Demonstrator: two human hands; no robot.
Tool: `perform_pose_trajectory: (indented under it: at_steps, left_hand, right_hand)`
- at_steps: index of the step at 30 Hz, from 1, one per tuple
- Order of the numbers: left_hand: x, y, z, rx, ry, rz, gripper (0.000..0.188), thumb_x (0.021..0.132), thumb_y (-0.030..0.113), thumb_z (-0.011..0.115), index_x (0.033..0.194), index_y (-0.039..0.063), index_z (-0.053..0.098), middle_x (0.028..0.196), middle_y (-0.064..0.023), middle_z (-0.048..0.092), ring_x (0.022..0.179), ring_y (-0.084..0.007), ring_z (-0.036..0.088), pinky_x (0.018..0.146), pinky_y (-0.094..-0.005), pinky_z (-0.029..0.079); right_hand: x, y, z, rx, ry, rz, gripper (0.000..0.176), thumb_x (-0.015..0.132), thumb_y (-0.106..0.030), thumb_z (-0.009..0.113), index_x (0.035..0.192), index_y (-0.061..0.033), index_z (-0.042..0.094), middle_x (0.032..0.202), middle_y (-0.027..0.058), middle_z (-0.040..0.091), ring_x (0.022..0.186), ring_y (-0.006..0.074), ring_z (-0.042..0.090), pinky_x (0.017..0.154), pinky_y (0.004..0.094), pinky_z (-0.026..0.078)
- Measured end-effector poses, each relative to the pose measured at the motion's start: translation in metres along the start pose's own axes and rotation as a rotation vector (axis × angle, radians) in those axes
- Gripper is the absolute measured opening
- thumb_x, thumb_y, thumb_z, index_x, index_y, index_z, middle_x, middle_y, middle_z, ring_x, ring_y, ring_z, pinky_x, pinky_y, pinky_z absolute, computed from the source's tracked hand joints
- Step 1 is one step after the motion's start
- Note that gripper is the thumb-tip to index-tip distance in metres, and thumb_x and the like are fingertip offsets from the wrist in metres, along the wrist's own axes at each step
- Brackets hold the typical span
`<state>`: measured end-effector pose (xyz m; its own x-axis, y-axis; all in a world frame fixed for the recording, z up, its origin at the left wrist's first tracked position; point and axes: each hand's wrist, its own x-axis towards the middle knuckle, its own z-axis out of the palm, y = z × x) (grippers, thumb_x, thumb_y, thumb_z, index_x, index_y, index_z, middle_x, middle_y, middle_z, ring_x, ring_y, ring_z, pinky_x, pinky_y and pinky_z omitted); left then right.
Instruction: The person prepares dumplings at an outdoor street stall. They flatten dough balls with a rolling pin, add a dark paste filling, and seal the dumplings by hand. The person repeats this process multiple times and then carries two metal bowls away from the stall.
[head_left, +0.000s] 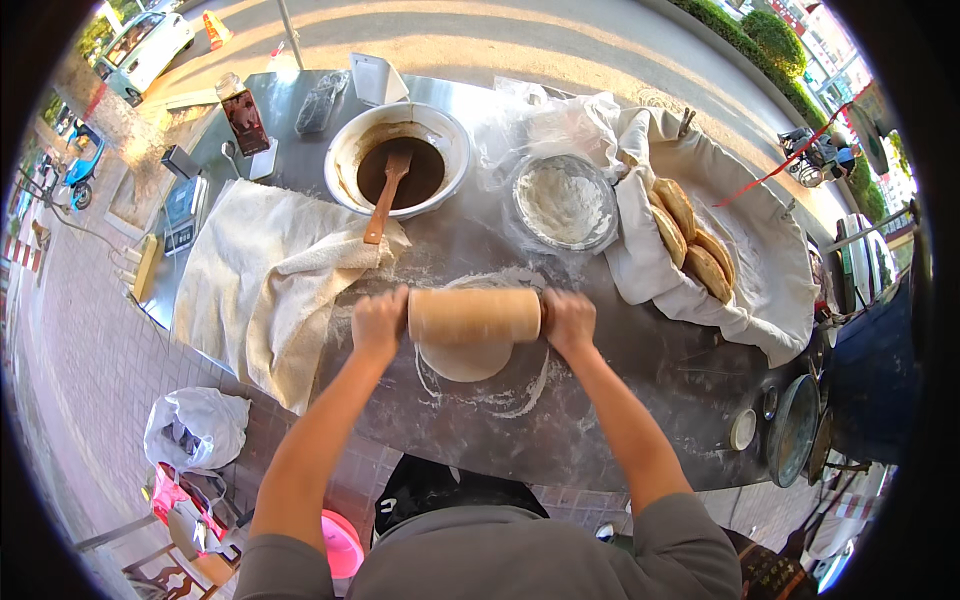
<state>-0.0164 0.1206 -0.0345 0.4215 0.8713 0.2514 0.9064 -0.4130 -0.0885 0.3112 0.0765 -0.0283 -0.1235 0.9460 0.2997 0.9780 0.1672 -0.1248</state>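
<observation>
A thick wooden rolling pin (475, 315) lies across a flat round of dough (465, 361), covering its middle. My left hand (379, 322) grips the pin's left handle, and my right hand (570, 321) is closed around the right one. The pin looks blurred. Loose flour rings the dough on the dark metal tabletop (600, 416). Beyond the pin to the right sits a bowl of flour (564, 201) lined with clear plastic. Up and to the left, a white basin (341, 161) holds a dark brown paste, with a wooden spatula (385, 196) leaning in it.
A cream cloth (247, 262) covers something at the left. Several baked flatbreads (703, 262) rest in a cloth-lined basket (765, 262) on the right. A jar (244, 116) and a digital scale (184, 217) stand at the far left. Right of me is a round metal pan (795, 430).
</observation>
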Motion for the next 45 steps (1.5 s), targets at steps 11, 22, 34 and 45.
perform_pose_trajectory:
  at_steps: [11,22,34,45]
  left_hand:
    - [-0.016,0.008,-0.026,-0.176,0.004,0.039,0.024,0.081,0.006,0.056,0.104,0.011,0.053,0.081,-0.0057,0.064,0.079,-0.0239,0.064,0.071,-0.0352,0.047]
    - [-0.056,0.052,-0.069,-0.710,-0.607,-0.433,0.039,0.094,0.035,0.055,0.083,-0.002,0.063,0.073,-0.0186,0.065,0.077,-0.0383,0.065,0.076,-0.0470,0.050]
    - [-0.060,0.057,-0.058,-1.043,-0.801,-0.461,0.042,0.094,0.031,0.057,0.073,-0.005,0.063,0.059,-0.0130,0.064,0.047,-0.0182,0.063,0.042,-0.0312,0.052]
    - [-0.057,0.056,-0.048,-0.896,-0.663,-0.344,0.045,0.090,0.033,0.062,0.069,-0.007,0.063,0.057,-0.0144,0.063,0.047,-0.0219,0.064,0.046,-0.0332,0.053]
  right_hand:
    - [-0.034,-0.015,-0.039,0.112,-0.013,0.054,0.012,0.068,-0.010,0.065,0.072,-0.0098,0.054,0.067,0.0075,0.059,0.068,0.0287,0.060,0.067,0.0404,0.043]
    - [-0.016,-0.063,-0.049,0.235,-0.266,0.463,0.025,0.092,-0.029,0.054,0.089,-0.0043,0.058,0.087,0.0170,0.066,0.084,0.0392,0.063,0.071,0.0495,0.049]
    - [-0.022,-0.070,-0.028,0.221,-0.520,0.150,0.037,0.093,-0.036,0.047,0.097,-0.0040,0.065,0.091,0.0200,0.069,0.086,0.0396,0.066,0.076,0.0480,0.052]
    - [-0.014,-0.088,-0.029,0.139,-0.685,0.112,0.037,0.094,-0.036,0.048,0.094,-0.0051,0.068,0.087,0.0198,0.069,0.082,0.0383,0.067,0.074,0.0479,0.053]
